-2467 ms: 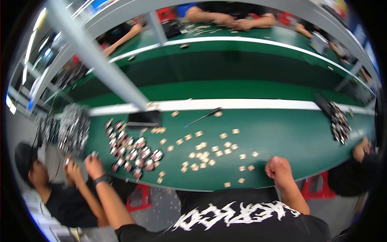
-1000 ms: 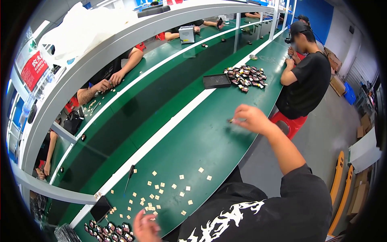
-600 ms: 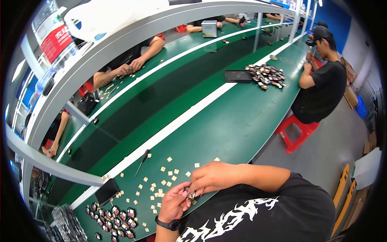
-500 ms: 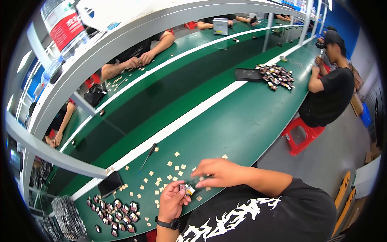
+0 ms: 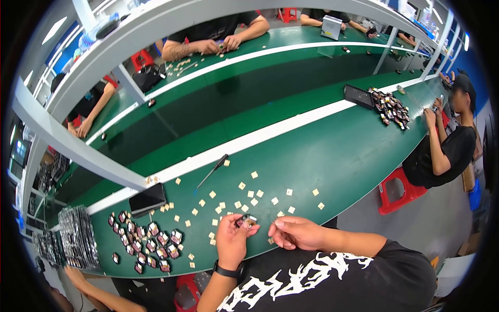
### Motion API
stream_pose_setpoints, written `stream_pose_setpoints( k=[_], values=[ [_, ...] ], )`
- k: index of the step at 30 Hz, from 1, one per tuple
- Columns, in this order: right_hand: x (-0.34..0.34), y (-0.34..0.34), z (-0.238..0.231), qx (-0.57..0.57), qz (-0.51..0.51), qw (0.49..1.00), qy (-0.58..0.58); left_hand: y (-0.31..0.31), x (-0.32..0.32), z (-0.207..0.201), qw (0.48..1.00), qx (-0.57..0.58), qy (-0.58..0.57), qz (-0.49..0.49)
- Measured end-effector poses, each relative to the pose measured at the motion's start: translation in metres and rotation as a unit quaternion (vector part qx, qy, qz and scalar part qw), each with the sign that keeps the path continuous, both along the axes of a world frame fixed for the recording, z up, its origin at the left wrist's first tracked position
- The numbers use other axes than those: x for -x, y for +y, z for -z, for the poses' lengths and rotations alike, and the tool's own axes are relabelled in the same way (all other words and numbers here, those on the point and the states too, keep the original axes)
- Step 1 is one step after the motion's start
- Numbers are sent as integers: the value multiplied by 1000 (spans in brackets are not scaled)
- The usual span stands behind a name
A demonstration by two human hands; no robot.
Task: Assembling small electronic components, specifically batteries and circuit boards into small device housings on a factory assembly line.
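Note:
My left hand (image 5: pixel 231 240), with a dark watch on its wrist, grips a small black module (image 5: pixel 246 222) between thumb and fingers. Light and yellowish patches show on the module's face. Just to the right is my right hand (image 5: pixel 297 234), thumb and fingertips pinched together. A faint thin sliver seems to stick out of that pinch toward the module, too fine to name. The two hands are apart, above the table's near edge. Around and beyond them lie several cream square pieces (image 5: pixel 241 185). Several similar black modules (image 5: pixel 150 244) are spread to the left.
The green table (image 5: pixel 291 156) carries a thin black-handled tool (image 5: pixel 214 169) and a black tray (image 5: pixel 147 200). Stacked dark trays (image 5: pixel 78 236) stand far left. Another module heap (image 5: pixel 390 108) lies by a seated co-worker (image 5: pixel 442 140). A grey shelf post (image 5: pixel 78 151) crosses the left side.
The view has shifted. My right hand has moved away from over the module to its right, its spread fingers now closed in a pinch. My left hand still holds the module.

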State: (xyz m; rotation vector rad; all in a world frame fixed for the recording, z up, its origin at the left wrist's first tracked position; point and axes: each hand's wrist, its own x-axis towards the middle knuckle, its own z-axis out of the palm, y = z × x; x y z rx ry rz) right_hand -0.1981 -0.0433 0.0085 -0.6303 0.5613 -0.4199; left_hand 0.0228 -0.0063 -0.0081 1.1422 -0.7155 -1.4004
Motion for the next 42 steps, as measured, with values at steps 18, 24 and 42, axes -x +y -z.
stream_pose_setpoints(
  k=[18, 24, 42],
  values=[
    [-37, -17, -27, 641, -10, 654, 401, -2, 9, -3, 998, 56, -18, -19],
    [-40, -19, -23, 663, -14, 610, 434, -2, 10, 0, 989, 73, -127, 0],
    [-41, -22, -15, 584, 115, 706, 384, -3, 6, -14, 998, 15, 39, -38]
  ],
)
